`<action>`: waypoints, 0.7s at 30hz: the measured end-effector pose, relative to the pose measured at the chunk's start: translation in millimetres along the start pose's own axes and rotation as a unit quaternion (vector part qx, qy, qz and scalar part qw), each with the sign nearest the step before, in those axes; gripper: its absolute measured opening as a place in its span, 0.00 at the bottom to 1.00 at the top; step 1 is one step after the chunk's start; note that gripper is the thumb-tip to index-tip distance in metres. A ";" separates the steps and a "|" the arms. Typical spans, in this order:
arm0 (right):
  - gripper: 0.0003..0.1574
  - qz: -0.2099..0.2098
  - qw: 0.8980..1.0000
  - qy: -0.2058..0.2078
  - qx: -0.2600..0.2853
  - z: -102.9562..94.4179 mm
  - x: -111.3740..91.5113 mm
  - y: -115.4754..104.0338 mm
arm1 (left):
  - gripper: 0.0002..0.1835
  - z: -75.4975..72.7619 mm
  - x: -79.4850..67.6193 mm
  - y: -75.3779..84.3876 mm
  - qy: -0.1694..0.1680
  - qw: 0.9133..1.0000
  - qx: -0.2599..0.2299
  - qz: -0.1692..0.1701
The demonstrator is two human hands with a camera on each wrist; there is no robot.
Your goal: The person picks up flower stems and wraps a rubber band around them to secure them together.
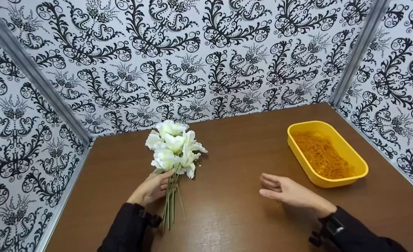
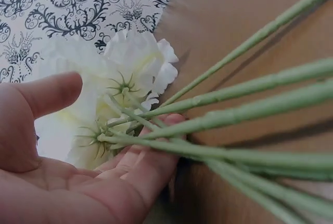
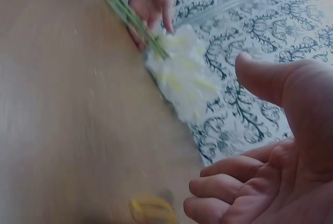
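A bunch of white artificial flowers [image 1: 174, 148] with long green stems [image 1: 170, 210] is left of the table's middle. My left hand [image 1: 153, 187] is at the stems, just below the blooms. Seen from the left wrist, the fingers [image 2: 151, 169] reach beneath the stems and touch them, while the thumb [image 2: 54, 94] stands apart from them. My right hand [image 1: 292, 191] hovers over the table, its fingers loosely bent around nothing. In the right wrist view its palm [image 3: 270, 182] faces the flowers with the thumb spread away.
A yellow plastic tub [image 1: 362, 168] stands at the right, beyond my right hand, holding many thin orange-yellow bands [image 1: 323, 155], probably rubber bands. Patterned black-and-white panels [image 1: 206, 63] with grey metal posts enclose the brown table [image 1: 234, 150] at the back and sides.
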State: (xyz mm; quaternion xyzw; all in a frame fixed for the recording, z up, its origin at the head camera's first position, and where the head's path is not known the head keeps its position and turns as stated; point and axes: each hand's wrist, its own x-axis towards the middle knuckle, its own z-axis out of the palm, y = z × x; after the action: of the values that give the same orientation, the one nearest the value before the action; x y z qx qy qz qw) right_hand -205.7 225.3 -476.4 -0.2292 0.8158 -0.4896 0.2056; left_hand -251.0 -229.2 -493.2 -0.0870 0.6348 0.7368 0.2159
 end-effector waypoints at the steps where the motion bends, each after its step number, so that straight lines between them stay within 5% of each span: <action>1: 0.48 0.001 1.000 -0.004 0.010 4.3 3.0 -0.6 | 0.38 1.4 2.4 0.7 -0.003 1.000 -0.005 -0.001; 7: 0.50 -0.006 0.999 -0.014 0.029 30.4 19.9 0.1 | 0.19 13.9 14.7 2.6 -0.025 1.000 -0.009 0.003; 15: 0.51 -0.028 0.999 -0.028 0.031 51.4 30.5 -5.0 | 0.16 38.8 28.7 -1.0 -0.009 0.998 -0.067 0.015; 21: 0.52 -0.034 0.998 -0.028 0.033 63.4 37.1 -9.7 | 0.06 58.2 35.8 -4.8 -0.031 0.992 -0.116 0.047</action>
State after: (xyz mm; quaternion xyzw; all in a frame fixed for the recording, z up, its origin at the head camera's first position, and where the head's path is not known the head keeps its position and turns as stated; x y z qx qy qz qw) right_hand -198.6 155.3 -499.5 -0.2632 0.7849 -0.5163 0.2192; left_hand -272.4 -164.6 -501.5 -0.0587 0.5411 0.8173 0.1891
